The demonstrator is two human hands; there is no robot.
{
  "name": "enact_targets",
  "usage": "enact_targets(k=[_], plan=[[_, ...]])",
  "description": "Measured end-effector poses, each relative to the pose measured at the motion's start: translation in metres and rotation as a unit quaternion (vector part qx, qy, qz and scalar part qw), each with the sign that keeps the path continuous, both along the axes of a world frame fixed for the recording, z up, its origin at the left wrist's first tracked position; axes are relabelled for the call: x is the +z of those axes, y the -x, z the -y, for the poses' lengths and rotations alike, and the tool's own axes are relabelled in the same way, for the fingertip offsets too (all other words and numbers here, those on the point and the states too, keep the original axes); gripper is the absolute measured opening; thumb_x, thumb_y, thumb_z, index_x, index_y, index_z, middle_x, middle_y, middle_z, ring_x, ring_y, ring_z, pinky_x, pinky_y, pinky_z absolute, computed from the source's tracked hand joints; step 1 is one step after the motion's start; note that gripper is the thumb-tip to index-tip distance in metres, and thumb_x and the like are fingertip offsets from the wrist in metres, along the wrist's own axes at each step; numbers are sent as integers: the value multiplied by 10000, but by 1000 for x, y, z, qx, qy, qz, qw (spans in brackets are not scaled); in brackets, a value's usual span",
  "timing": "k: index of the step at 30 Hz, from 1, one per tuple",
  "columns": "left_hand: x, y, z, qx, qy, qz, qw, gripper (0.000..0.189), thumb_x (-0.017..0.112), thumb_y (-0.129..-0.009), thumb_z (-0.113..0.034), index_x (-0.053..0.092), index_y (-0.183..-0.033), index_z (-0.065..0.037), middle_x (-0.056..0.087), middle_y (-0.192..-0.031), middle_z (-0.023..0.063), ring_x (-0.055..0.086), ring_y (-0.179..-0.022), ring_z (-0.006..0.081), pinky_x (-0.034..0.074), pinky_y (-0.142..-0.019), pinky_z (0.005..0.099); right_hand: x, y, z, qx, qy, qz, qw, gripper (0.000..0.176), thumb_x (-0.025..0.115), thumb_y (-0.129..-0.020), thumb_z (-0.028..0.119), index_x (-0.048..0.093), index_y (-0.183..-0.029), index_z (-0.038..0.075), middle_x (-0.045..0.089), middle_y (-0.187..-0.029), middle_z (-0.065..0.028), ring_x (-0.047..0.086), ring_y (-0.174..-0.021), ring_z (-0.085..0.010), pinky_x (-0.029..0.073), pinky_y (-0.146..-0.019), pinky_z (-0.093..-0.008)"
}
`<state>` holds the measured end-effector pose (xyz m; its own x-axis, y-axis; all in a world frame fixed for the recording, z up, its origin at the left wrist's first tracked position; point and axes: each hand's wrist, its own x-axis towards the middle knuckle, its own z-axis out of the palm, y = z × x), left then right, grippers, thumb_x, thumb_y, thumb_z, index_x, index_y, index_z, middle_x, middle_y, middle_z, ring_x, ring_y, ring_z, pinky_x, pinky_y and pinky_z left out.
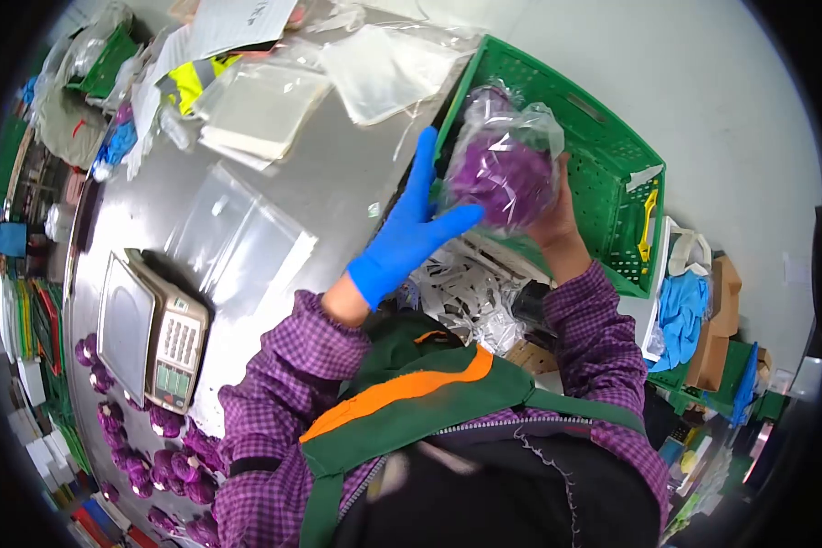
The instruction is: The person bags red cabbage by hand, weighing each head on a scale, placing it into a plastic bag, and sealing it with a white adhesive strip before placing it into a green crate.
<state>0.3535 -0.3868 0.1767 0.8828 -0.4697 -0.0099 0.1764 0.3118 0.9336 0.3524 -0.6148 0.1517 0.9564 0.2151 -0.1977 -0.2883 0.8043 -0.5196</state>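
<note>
A purple cabbage in a clear plastic bag [504, 178] is held up over the near left part of a green crate [603, 123]. My bare right hand [557, 215] grips its right side, with the fingers partly hidden behind it. My left hand [411, 228], in a blue glove, is at the cabbage's left with thumb and fingers spread; its thumb tip is near the bag, and contact is unclear. Another bagged purple cabbage [489, 102] lies in the crate, just beyond the held one.
On the steel table [338, 183] are stacked clear bags [265, 105], loose bags [237, 237] and a scale [155, 333]. Several purple cabbages [169, 470] lie at lower left. Plastic scraps [466, 292] fill a container below my hands. Blue gloves [680, 315] are at right.
</note>
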Motion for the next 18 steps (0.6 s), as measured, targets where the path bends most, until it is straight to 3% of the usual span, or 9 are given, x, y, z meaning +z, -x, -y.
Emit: enact_targets(k=[4, 6, 10, 11, 12, 13, 14, 15, 18], plan=[[-24, -10, 35, -5, -143, 171, 975, 831, 658, -830, -140, 129, -1471, -139, 200, -1509, 38, 253, -1353, 211, 264, -1070, 390, -66, -7, 109, -116, 69, -80, 988, 605, 517, -871, 515, 449, -1307, 102, 517, -1274, -107, 495, -1165, -286, 388, -1001, -468], [-44, 3, 26, -106, -90, -6, 990, 654, 603, -872, -113, 269, -1435, -100, 317, -1458, 46, 373, -1278, 171, 346, -1023, 339, -99, -9, 152, -144, 98, -129, 976, 561, 535, -879, 479, 470, -1290, 102, 535, -1254, -98, 497, -1162, -272, 380, -1012, -448], [-90, 36, -27, -32, -117, -125, 985, 443, 584, -885, -109, 469, -1309, -44, 517, -1291, 77, 496, -1148, 160, 398, -983, 298, -165, -10, 193, -76, 167, -204, 962, 401, 603, -881, 202, 512, -1249, 71, 547, -1243, -99, 494, -1167, -248, 357, -1030, -384], [-105, 44, -41, 11, -110, -178, 978, 397, 555, -898, -82, 499, -1290, -53, 554, -1249, 60, 511, -1116, 143, 391, -988, 293, -185, 0, 206, 20, 489, -28, 871, 413, 594, -881, 161, 491, -1264, 49, 543, -1248, -107, 484, -1180, -251, 347, -1036, -384], [-119, 53, -52, 58, -114, -182, 975, 397, 555, -898, -82, 499, -1290, -53, 554, -1249, 60, 511, -1116, 143, 391, -988, 293, -203, 12, 204, 107, 725, 182, 655, 426, 585, -880, 121, 471, -1280, 26, 539, -1252, -115, 473, -1192, -253, 338, -1042, -383], [-131, 61, -65, 74, -142, -174, 972, 367, 565, -894, -98, 528, -1256, -44, 576, -1211, 65, 525, -1091, 143, 398, -981, 293, -169, 14, 182, 199, 748, 182, 606, 417, 506, -904, 52, 427, -1311, 4, 525, -1264, -138, 487, -1174, -244, 346, -1035, -369], [-137, 70, -81, 104, -173, -171, 964, 341, 574, -891, -115, 557, -1222, -35, 599, -1173, 70, 540, -1066, 143, 406, -974, 294, -135, 6, 148, 235, 573, 42, 784, 403, 456, -919, 60, 415, -1316, -1, 522, -1262, -147, 529, -1113, -230, 430, -956, -356], [-141, 80, -93, 126, -181, -200, 955, 330, 586, -886, -137, 572, -1199, -32, 605, -1160, 73, 544, -1062, 146, 411, -969, 297, -86, 9, 97, 232, 498, 8, 836, 366, 472, -923, 107, 452, -1274, 6, 561, -1150, -129, 561, -981, -196, 474, -821, -322], [-141, 100, -120, 173, -231, -216, 933, 375, 626, -865, -239, 584, -1181, -43, 619, -1126, 81, 557, -1042, 149, 424, -945, 302, -49, 16, 37, 256, 445, -43, 857, 336, 500, -920, 160, 495, -1220, 9, 601, -1033, -119, 590, -850, -176, 512, -699, -298]])
